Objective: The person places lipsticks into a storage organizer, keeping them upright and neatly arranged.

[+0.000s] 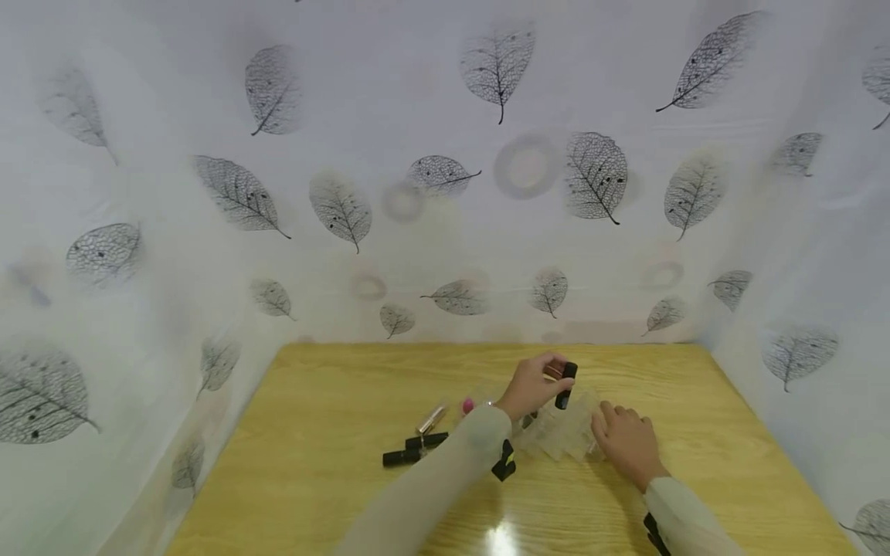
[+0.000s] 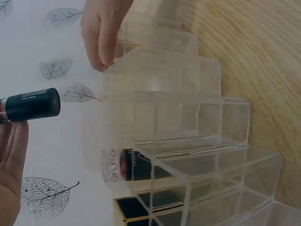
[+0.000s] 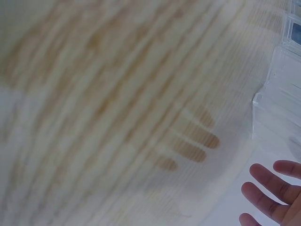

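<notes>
Head view: my left hand [image 1: 534, 386] pinches a black tube [image 1: 566, 388], tilted, at 12 o'clock of the clear organizer [image 1: 565, 436]. Right hand [image 1: 629, 442] at its 3 o'clock. Loose on the table [image 1: 292, 440], 8 to 10 o'clock: two black cases [image 1: 402, 458], a silver tube [image 1: 432, 418], a pink piece [image 1: 468, 405].

Left wrist view: held tube at 9 o'clock, apart from the organizer. A red-and-black tube [image 2: 136, 165] and a gold-edged case [image 2: 134, 209] already sit in it, toward 6. I'd call it part done: one in hand, four loose left.

Right wrist view: fingers spread, 5 o'clock; contact with organizer, can't tell from here.
</notes>
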A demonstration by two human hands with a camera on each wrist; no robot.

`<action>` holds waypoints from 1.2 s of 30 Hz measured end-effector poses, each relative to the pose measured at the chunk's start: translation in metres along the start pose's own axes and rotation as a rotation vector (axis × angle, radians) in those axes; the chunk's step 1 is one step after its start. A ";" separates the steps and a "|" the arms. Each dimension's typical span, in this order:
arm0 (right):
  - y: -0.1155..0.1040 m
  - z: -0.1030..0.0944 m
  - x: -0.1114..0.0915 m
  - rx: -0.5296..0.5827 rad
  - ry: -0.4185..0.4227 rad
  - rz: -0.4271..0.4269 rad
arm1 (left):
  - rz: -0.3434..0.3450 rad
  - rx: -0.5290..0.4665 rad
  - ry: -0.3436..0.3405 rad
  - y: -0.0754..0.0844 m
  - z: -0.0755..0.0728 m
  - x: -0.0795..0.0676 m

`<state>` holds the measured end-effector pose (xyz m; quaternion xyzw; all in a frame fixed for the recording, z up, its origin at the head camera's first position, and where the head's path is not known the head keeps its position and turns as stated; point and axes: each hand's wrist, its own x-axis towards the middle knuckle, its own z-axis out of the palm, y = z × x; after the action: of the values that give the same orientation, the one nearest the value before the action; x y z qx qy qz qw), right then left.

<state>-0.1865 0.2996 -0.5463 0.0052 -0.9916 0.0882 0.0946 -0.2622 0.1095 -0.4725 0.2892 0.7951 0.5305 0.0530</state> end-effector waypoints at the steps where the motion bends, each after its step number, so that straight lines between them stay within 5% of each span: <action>1: 0.000 0.000 0.000 -0.004 -0.002 0.000 | 0.006 0.016 -0.004 -0.003 0.002 0.001; 16: -0.004 -0.002 -0.001 -0.019 -0.006 0.016 | 0.005 0.202 -0.120 -0.035 0.016 0.000; 29: 0.000 0.003 0.001 -0.005 0.006 0.015 | 0.078 0.703 -0.267 -0.034 0.020 -0.003; 36: 0.000 0.004 0.000 0.001 -0.019 0.023 | 0.093 0.796 -0.270 -0.034 0.019 -0.004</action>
<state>-0.1869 0.2994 -0.5501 -0.0055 -0.9924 0.0899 0.0842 -0.2653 0.1137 -0.5108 0.3897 0.9099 0.1411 0.0170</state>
